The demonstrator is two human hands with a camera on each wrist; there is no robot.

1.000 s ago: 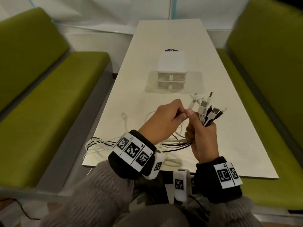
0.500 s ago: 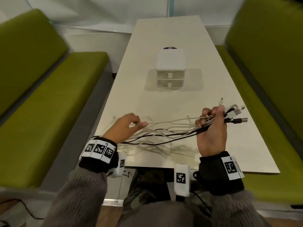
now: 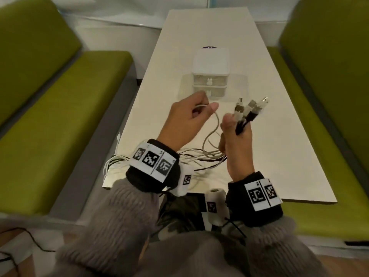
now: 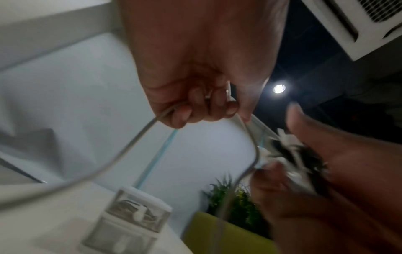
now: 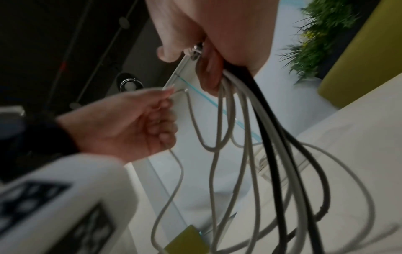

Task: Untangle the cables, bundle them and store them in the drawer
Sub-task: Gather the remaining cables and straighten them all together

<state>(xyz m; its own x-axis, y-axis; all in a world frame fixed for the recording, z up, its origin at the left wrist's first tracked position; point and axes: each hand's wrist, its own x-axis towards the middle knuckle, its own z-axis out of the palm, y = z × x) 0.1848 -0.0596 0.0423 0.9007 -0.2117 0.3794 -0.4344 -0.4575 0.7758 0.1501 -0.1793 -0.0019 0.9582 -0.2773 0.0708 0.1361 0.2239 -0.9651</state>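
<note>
My right hand point(image 3: 235, 128) grips a bundle of white and black cables just below their plugs point(image 3: 249, 108), which stick up and away from me. The loose lengths of the cables point(image 3: 201, 156) trail down onto the table's near edge and off its left side. My left hand point(image 3: 201, 108), close to the left of the right one, pinches a single white cable point(image 3: 216, 124) that curves down toward the bundle. In the left wrist view the fingers point(image 4: 195, 110) curl round this white cable point(image 4: 130, 146). The right wrist view shows the cables point(image 5: 261, 137) hanging from my fist point(image 5: 206, 43). A small white two-drawer unit point(image 3: 209, 74) stands mid-table, both drawers closed.
The long white table point(image 3: 279, 146) runs away from me between two green benches point(image 3: 69, 116) on either side. A small dark object point(image 3: 208, 47) peeks out behind the drawer unit. A green plant point(image 5: 322, 34) stands beyond the right bench.
My left hand came back from the far left, up and rightward beside my right hand, now holding one white cable. My right hand turned the plugs upward, and the stretched cables went slack.
</note>
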